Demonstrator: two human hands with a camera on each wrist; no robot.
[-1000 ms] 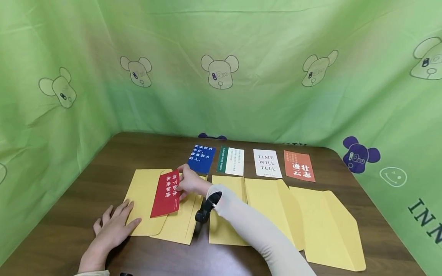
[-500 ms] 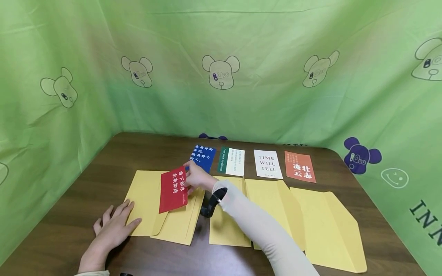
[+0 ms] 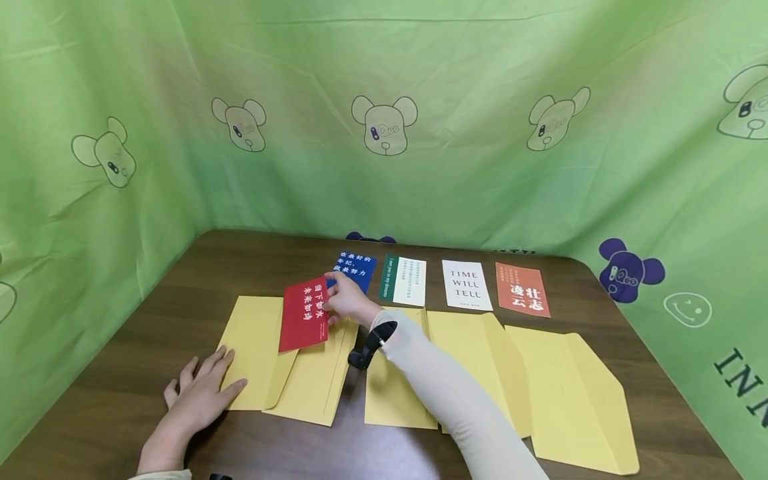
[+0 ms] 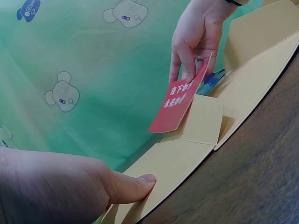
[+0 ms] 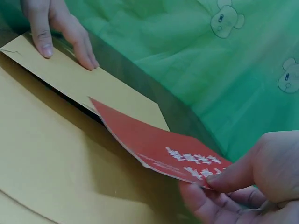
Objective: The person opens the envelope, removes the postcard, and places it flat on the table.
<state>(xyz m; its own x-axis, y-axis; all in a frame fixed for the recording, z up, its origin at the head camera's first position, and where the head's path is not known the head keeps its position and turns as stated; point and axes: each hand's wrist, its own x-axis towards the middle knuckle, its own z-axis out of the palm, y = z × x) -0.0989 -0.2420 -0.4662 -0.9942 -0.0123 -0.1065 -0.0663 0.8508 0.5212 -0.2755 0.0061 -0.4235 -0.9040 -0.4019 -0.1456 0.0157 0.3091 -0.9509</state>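
My right hand (image 3: 351, 301) pinches a red card (image 3: 302, 315) with white characters between thumb and fingers, at its right edge. The card is tilted above the leftmost yellow envelope (image 3: 249, 347), overlapping its flap (image 4: 201, 119). In the right wrist view a lower corner of the card lies close to the envelope's opening. My left hand (image 3: 201, 390) rests on that envelope's left side, fingers spread and thumb (image 4: 140, 184) lying on the paper. A second yellow envelope (image 3: 318, 390) sits partly beneath the first one's flap.
More yellow envelopes lie to the right, the farthest (image 3: 576, 400) with its flap unfolded. Behind them, a blue card (image 3: 360, 267), a green and white card (image 3: 403, 280), a white card (image 3: 467, 285) and an orange card (image 3: 522, 290) form a row. A green curtain (image 3: 384, 180) surrounds the table.
My right hand has carried the red card rightward and then away from me, toward the back of the table. My left hand stays in place on the envelope.
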